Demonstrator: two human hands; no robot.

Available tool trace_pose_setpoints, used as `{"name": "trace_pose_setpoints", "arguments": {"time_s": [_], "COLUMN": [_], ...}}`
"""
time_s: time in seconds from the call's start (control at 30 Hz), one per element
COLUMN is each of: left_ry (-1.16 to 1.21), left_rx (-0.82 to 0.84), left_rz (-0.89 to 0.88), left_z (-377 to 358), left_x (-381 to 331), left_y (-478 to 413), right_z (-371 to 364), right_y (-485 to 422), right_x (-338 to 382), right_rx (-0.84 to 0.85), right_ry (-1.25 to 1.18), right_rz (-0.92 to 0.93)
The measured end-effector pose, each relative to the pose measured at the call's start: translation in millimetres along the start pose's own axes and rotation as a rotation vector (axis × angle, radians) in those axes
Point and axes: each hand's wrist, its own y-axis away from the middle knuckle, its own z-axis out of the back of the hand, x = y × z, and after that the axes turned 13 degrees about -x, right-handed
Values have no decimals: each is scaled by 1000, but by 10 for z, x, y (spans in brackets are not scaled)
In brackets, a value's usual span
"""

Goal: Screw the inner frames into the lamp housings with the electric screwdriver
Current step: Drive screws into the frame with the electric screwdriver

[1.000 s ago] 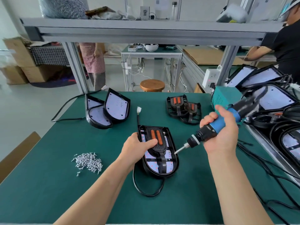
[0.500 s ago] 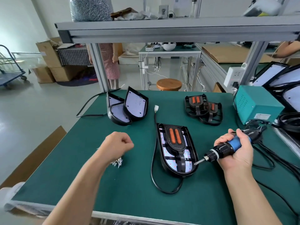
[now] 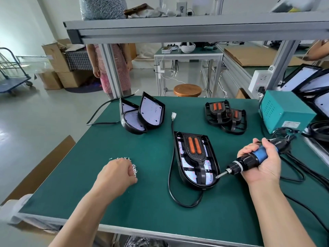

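A black lamp housing (image 3: 179, 154) lies flat on the green table, with a black inner frame (image 3: 195, 148) carrying two orange strips seated in it. My right hand (image 3: 261, 163) grips the blue and black electric screwdriver (image 3: 249, 160); its bit tip sits at the housing's lower right rim. My left hand (image 3: 117, 172) is curled, knuckles up, on top of the pile of small silver screws (image 3: 134, 169), covering most of it. Whether the fingers hold any screws is hidden.
Two empty housings (image 3: 142, 114) lean together at the back left. Two spare inner frames (image 3: 226, 114) lie at the back right, beside a teal power box (image 3: 283, 111). Black cables (image 3: 295, 166) trail on the right. A person in an apron (image 3: 114, 68) stands beyond the table.
My left hand left the housing and moved left onto the screw pile. My right hand lowered the screwdriver so the bit rests by the housing's lower right rim.
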Motion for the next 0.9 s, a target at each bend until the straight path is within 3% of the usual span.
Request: {"name": "trace_pose_setpoints", "arguments": {"time_s": [0.23,0.33,0.5,0.57,0.9], "left_ry": [-11,267,881,994,1100], "left_rx": [-115,-117,116,168,185], "left_rz": [-38,-25,-30,-70,-147], "left_z": [-35,38,78,33,-15], "left_x": [32,-11,-494,-699,-1064], "left_y": [80,118,247,315,406], "right_z": [-9,-67,-228,-329,-603], "right_y": [22,104,368,495,895], "right_x": [-29,-58,-112,-134,-191], "right_rx": [-14,-62,-115,-112,-19], "right_ry": [-8,-48,-110,-97,-3], "right_rz": [-3,-31,-12,16,188]}}
